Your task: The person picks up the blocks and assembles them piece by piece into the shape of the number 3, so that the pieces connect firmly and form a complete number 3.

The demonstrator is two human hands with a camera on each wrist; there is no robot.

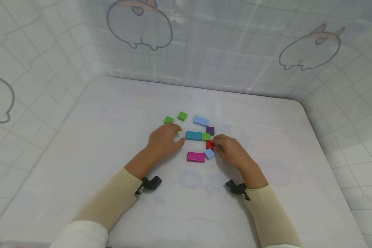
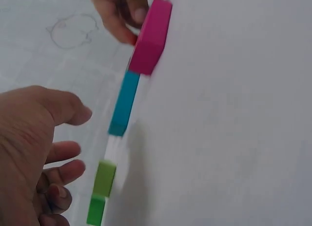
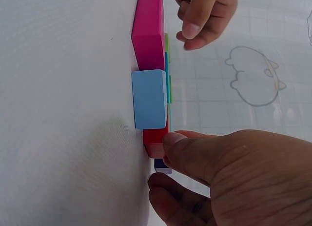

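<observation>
- the red block (image 1: 209,144), small and plain-faced, sits right of centre in the head frame, just below the bright green block (image 1: 206,137).
- the right hand (image 1: 234,153) pinches the red block between thumb and finger, covering its right edge.
- the left hand (image 1: 164,139), left of centre, has thumb and fingers spread apart with nothing between them; its fingers hide most of the yellow-green block (image 2: 105,178) from the head view.
- the teal block (image 1: 194,135) touches the bright green block, with the purple block (image 1: 210,130) near its upper right.
- below the red block lies the small pale blue block (image 1: 209,154), turned askew at the end of the magenta block (image 1: 195,157); in the right wrist view it partly blocks sight of the red one.
- higher up lie the long pale blue block (image 1: 200,121) and two green blocks (image 1: 182,116).
- the blocks are smooth, straight-edged cuboids; the white tabletop (image 1: 136,106) shows fine texture close up.
- shiny, grid-lined sheeting (image 1: 220,51) with cartoon outlines fills the top.
</observation>
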